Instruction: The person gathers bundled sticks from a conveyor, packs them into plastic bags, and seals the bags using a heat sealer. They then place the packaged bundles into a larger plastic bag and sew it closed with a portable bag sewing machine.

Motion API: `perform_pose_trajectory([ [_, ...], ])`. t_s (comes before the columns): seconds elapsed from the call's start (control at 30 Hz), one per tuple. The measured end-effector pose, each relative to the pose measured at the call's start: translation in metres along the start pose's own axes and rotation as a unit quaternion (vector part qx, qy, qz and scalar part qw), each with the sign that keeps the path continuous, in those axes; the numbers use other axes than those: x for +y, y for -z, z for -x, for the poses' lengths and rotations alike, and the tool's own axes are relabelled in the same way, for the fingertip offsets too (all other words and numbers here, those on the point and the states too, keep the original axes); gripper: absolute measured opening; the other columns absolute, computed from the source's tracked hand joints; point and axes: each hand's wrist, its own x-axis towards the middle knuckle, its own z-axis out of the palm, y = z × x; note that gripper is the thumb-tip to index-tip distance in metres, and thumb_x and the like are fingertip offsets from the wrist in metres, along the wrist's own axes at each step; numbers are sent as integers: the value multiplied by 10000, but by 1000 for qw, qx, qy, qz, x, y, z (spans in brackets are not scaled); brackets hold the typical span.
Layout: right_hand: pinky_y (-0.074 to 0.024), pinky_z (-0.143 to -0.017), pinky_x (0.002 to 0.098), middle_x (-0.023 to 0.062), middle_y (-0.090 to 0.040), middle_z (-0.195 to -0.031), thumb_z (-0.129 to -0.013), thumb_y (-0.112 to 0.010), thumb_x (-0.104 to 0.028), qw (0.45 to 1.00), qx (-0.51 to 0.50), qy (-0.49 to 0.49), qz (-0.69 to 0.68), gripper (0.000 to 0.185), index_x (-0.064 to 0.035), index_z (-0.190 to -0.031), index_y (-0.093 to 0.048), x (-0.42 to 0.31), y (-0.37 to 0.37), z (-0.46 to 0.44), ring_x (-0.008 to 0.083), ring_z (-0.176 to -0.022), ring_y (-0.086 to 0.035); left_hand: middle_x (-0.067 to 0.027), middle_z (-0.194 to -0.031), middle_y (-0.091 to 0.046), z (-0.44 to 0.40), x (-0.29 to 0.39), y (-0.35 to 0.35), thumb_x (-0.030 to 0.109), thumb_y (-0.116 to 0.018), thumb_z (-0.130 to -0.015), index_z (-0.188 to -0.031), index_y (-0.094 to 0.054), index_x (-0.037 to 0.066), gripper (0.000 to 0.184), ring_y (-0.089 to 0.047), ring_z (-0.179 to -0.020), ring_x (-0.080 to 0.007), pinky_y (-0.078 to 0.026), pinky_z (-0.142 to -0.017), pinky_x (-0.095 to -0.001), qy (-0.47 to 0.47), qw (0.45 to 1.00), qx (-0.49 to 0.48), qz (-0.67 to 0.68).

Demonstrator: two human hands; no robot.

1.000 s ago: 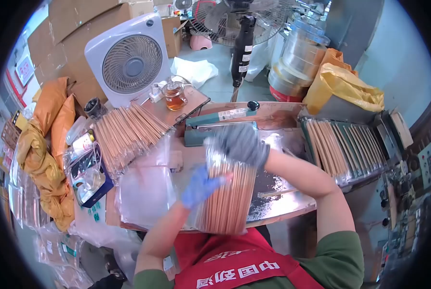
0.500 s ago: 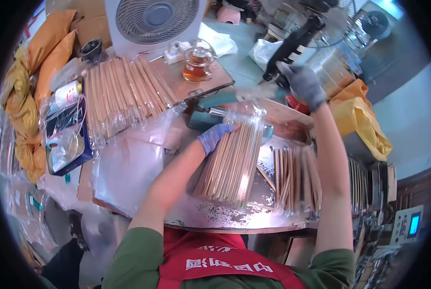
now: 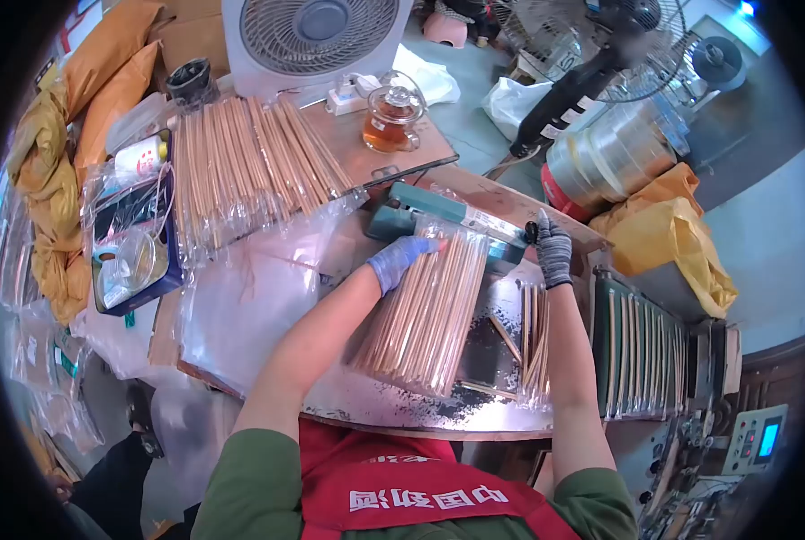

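A clear plastic bag packed with thin wooden sticks (image 3: 427, 310) lies slanted over the table, its top end at the teal bar sealer (image 3: 456, 212). My left hand (image 3: 402, 261), in a blue glove, is closed on the upper left part of this bag. At the sealer's right end, my right hand (image 3: 553, 250), in a grey glove, grips the black knob of the sealer's arm, which is down over the bag's end. Beside my right forearm, more sticks (image 3: 533, 346) lie on the metal surface.
Bagged sticks (image 3: 249, 166) lie at the left, near a blue box (image 3: 141, 288) and flat plastic bags (image 3: 240, 315). A glass teapot (image 3: 390, 121) stands behind the sealer, below a box fan (image 3: 317, 40). At the right are a rack of sticks (image 3: 641, 346) and yellow sacks (image 3: 672, 243).
My right hand has come from above the bag, up and away to the right, then down onto the sealer's knob. The sealer's arm has been lowered. The camera view has shifted.
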Motion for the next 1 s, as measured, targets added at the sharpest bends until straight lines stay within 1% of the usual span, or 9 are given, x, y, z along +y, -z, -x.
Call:
perform_pose_trajectory([
  [0.23, -451, -789, 442, 204, -588, -934, -893, -436, -485, 985, -25, 0, 168, 434, -100, -1042, -566, -37, 14, 16, 369, -878, -570, -97, -1030, -644, 3, 3, -1, 249, -634, -839, -1124, -582, 14, 373, -630, -907, -204, -501, -835, -328, 16, 1000, -15, -4],
  [0.33, -387, -884, 417, 193, -452, -1109, -804, -568, -425, 998, 9, 11, -66, 558, -87, -1168, -313, -56, 10, 73, 333, -1025, -460, -105, -1049, -641, 1, 1, -5, 247, -658, -819, -1137, -575, 6, 408, -630, -920, -213, -498, -850, -333, 16, 1000, -13, -4],
  [0.43, -324, -980, 393, 182, -316, -1283, -716, -701, -365, 898, -59, 17, -435, 910, -75, -1294, -60, -105, 20, 181, 298, -1172, -351, -91, -1041, -643, 25, 3, -30, 237, -669, -812, -1136, -583, 10, 404, -624, -916, -187, -495, -838, -314, -29, 997, 32, -59],
  [0.53, -261, -1076, 369, 171, -179, -1458, -627, -833, -304, 832, -94, 30, -546, 1318, -63, -1419, 193, -133, 25, 241, 262, -1319, -241, -41, -973, -645, 106, 10, -110, 235, -688, -802, -1143, -588, 13, 418, -599, -869, -129, -480, -805, -276, -147, 963, 38, -223],
  [0.57, -324, -1033, 373, 149, -315, -1380, -619, -836, -239, 827, -97, 22, -553, 1209, -61, -1436, 37, -140, 30, 252, 253, -1249, -347, -41, -973, -645, 130, 4, -122, 235, -688, -802, -1143, -588, 13, 418, -599, -869, -129, -480, -805, -276, -154, 961, 57, -222],
  [0.63, -387, -990, 376, 127, -451, -1303, -610, -839, -174, 814, -133, 26, -565, 1115, -58, -1452, -118, -155, 48, 268, 245, -1179, -453, -59, -1054, -616, 178, -15, -130, 252, -690, -806, -1169, -558, 8, 457, -570, -962, -145, -456, -859, -291, -225, 871, -19, -436],
  [0.77, -426, -883, 355, 88, -597, -993, -612, -818, -152, 936, -207, 180, -219, 558, -14, -1087, -560, -174, 52, 284, 206, -976, -545, -108, -1137, -567, 256, -94, -121, 256, -710, -782, -1194, -524, 17, 512, -536, -1048, -217, -420, -918, -330, -409, 777, 284, -385],
  [0.9, -402, -934, 342, 101, -575, -1079, -613, -782, -142, 852, -240, 166, -434, 635, 10, -1173, -525, -218, 40, 282, 208, -1016, -534, -160, -1036, -562, 383, -154, -37, 190, -676, -789, -1077, -583, 46, 336, -538, -1006, -328, -413, -912, -392, -400, 366, 635, -550],
  [1.0, -389, -963, 344, 98, -554, -1137, -592, -776, -112, 774, -334, 157, -514, 722, 18, -1236, -478, -270, 35, 278, 218, -1060, -519, -154, -955, -565, 507, -222, 20, 237, -596, -821, -944, -595, 61, 215, -530, -913, -340, -412, -813, -446, -186, 130, 841, -490],
])
